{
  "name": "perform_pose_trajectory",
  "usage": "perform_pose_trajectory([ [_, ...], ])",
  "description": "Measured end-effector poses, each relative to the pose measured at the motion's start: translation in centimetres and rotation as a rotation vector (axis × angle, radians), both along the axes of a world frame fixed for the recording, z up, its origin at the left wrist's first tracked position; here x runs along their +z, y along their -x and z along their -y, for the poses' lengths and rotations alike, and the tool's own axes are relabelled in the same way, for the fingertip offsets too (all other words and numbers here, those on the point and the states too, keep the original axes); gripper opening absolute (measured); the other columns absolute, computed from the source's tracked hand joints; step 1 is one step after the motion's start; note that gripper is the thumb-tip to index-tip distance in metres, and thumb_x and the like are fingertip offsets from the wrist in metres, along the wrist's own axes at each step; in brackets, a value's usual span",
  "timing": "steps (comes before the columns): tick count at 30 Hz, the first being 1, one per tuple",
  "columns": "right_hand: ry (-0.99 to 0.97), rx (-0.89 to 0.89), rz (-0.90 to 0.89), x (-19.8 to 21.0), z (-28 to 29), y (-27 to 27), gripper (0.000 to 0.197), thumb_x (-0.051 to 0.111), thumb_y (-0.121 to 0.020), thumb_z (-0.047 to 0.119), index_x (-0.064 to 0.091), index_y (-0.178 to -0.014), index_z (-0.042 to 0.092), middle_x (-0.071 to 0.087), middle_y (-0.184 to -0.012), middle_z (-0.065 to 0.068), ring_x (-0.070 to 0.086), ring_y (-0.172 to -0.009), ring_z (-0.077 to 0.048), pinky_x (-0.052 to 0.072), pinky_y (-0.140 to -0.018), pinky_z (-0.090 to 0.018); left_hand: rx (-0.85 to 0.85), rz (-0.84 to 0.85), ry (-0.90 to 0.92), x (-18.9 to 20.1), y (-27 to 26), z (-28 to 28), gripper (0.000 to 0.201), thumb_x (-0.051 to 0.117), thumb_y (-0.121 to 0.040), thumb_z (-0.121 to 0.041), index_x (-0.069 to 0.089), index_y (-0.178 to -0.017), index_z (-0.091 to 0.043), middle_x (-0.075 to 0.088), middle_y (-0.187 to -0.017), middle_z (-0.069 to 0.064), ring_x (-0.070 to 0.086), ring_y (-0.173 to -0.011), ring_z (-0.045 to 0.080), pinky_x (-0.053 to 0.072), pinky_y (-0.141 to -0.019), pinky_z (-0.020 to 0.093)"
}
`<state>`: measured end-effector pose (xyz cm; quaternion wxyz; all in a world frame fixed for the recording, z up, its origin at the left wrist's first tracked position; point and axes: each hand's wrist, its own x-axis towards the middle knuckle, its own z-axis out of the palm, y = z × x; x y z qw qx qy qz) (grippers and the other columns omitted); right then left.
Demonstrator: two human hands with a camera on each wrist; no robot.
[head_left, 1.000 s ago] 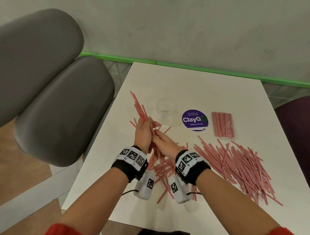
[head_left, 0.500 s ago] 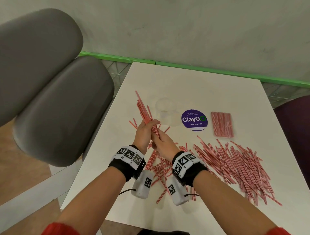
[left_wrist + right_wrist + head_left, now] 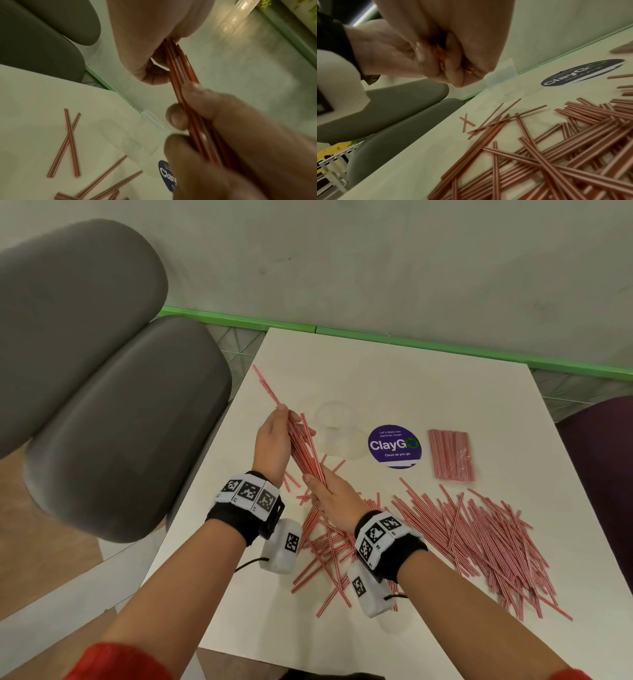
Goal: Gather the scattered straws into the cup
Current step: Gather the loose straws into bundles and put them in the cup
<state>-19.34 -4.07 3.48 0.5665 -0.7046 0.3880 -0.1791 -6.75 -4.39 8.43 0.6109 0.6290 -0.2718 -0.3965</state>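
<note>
Both hands held one bunch of straws (image 3: 301, 446), the left hand (image 3: 274, 440) curled near its top and the right hand (image 3: 329, 494) squeezing its bottom, at nine o'clock from the clear cup (image 3: 337, 429); the straws looked light, stiff and slippery, so holding the middle seemed best.

A round purple sticker (image 3: 394, 446) on the white table (image 3: 394, 364), right of centre in the head view, reads "ClayGO" in large white letters, "Let's keep our pantries clean." above it and "Clean as you go" below; the wrist views show only part of "ClayGO".
</note>
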Motion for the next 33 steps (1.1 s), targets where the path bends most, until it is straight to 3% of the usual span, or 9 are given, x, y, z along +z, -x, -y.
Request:
perform_pose_trajectory([
  [4,0.02,0.03,-0.054,-0.5,-0.3,0.8,0.03,0.037,-0.1,0.035,0.05,-0.114,0.013,0.043,-0.063,0.011,0.042,-0.052,-0.001,0.035,-0.049,-0.01,0.075,-0.06,0.053,0.2,-0.7,0.4,0.029,0.032,-0.097,-0.02,0.05,-0.075,-0.019,0.07,-0.07,0.005,0.062,-0.063,0.014,0.046,-0.061,0.028],
  [8,-0.035,0.027,-0.04,-0.7,-0.8,1.7,0.031,0.036,-0.1,0.031,0.049,-0.121,0.012,0.042,-0.063,0.013,0.046,-0.044,0.006,0.037,-0.043,-0.008,0.243,-0.058,0.159,0.4,-2.2,0.8,0.029,0.028,-0.1,-0.018,0.048,-0.079,-0.02,0.07,-0.079,0.003,0.063,-0.068,0.013,0.048,-0.065,0.023],
  [11,-0.086,-0.068,-0.019,-1.3,-0.4,2.0,0.034,0.035,-0.099,0.036,0.048,-0.123,0.014,0.039,-0.063,0.01,0.041,-0.043,0.003,0.035,-0.041,-0.009,0.367,-0.02,0.132,0.0,-3.3,0.6,0.031,0.028,-0.101,-0.019,0.051,-0.08,-0.019,0.063,-0.071,0.0,0.059,-0.059,0.009,0.047,-0.061,0.022],
  [14,-0.228,-0.222,0.105,-0.9,0.2,1.6,0.019,0.038,-0.098,0.037,0.051,-0.104,0.024,0.037,-0.062,0.006,0.036,-0.039,0.001,0.03,-0.038,-0.011,0.174,0.143,-0.038,-1.7,-2.0,-0.9,0.03,0.038,-0.098,-0.016,0.067,-0.094,-0.013,0.06,-0.071,-0.001,0.058,-0.06,0.011,0.05,-0.06,0.025],
  [18,-0.299,-0.363,0.226,0.2,1.4,0.5,0.022,0.039,-0.099,0.032,0.049,-0.084,0.02,0.035,-0.056,0.002,0.033,-0.038,-0.001,0.027,-0.035,-0.013,-0.121,0.237,-0.124,-4.1,2.2,-3.0,0.025,0.055,-0.093,-0.025,0.07,-0.108,-0.012,0.066,-0.067,-0.001,0.054,-0.048,0.002,0.05,-0.055,0.025],
  [23,-0.342,-0.352,0.2,0.6,1.2,0.5,0.027,0.038,-0.099,0.036,0.051,-0.087,0.016,0.036,-0.053,0.001,0.031,-0.03,-0.001,0.024,-0.031,-0.014,-0.084,0.221,-0.1,-5.2,3.4,-3.2,0.025,0.065,-0.087,-0.021,0.069,-0.111,-0.017,0.072,-0.079,-0.002,0.042,-0.041,-0.003,0.041,-0.055,0.021],
  [28,-0.355,-0.347,0.164,0.3,1.4,0.4,0.04,0.043,-0.095,0.045,0.05,-0.068,0.016,0.038,-0.05,0.002,0.03,-0.032,-0.006,0.024,-0.033,-0.018,-0.112,0.372,-0.037,-5.3,3.2,-3.8,0.024,0.072,-0.08,-0.014,0.072,-0.103,-0.021,0.06,-0.064,-0.009,0.05,-0.051,-0.007,0.043,-0.061,0.017],
  [30,-0.371,-0.348,0.164,0.5,1.5,0.4,0.04,0.046,-0.095,0.043,0.057,-0.071,0.013,0.038,-0.045,0.005,0.03,-0.033,-0.006,0.023,-0.036,-0.019,-0.13,0.309,-0.015,-5.1,2.9,-3.8,0.026,0.074,-0.077,-0.01,0.072,-0.097,-0.025,0.061,-0.068,-0.005,0.054,-0.054,-0.007,0.045,-0.062,0.014],
  [33,-0.385,-0.359,0.2,1.0,1.7,0.4,0.035,0.047,-0.095,0.037,0.059,-0.076,0.011,0.032,-0.042,0.007,0.027,-0.032,-0.006,0.021,-0.037,-0.02,-0.173,0.032,0.017,-4.2,2.4,-3.7,0.028,0.071,-0.078,-0.004,0.071,-0.102,-0.019,0.063,-0.072,-0.004,0.059,-0.063,-0.003,0.048,-0.068,0.012],
])
